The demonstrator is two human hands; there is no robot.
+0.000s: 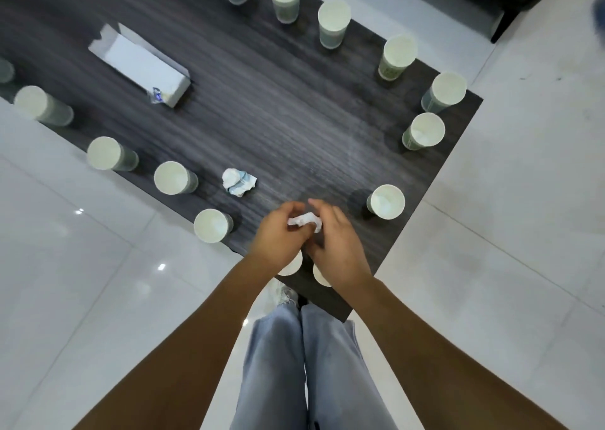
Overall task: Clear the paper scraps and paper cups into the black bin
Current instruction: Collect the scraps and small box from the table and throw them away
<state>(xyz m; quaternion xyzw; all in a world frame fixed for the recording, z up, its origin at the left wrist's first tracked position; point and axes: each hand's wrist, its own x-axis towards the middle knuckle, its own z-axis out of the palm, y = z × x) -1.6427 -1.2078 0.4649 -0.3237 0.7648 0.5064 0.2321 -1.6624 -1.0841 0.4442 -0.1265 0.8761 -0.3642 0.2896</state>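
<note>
My left hand (278, 233) and my right hand (337, 239) meet over the near corner of the dark wooden table (294, 102), both holding one white crumpled paper scrap (305, 220) between their fingers. A second crumpled scrap (238, 181) with blue print lies on the table just left of and beyond my hands. Several white paper cups ring the table's edge, such as a cup (386, 201) to the right of my hands and a cup (212, 226) to the left. Two more cups sit partly hidden under my wrists. No black bin is in view.
A white tissue box (144, 66) lies toward the table's far left. Glossy white floor tiles (82, 249) surround the table. A dark piece of furniture (510, 0) stands at the top right. My legs in light jeans (304, 364) are at the table's near corner.
</note>
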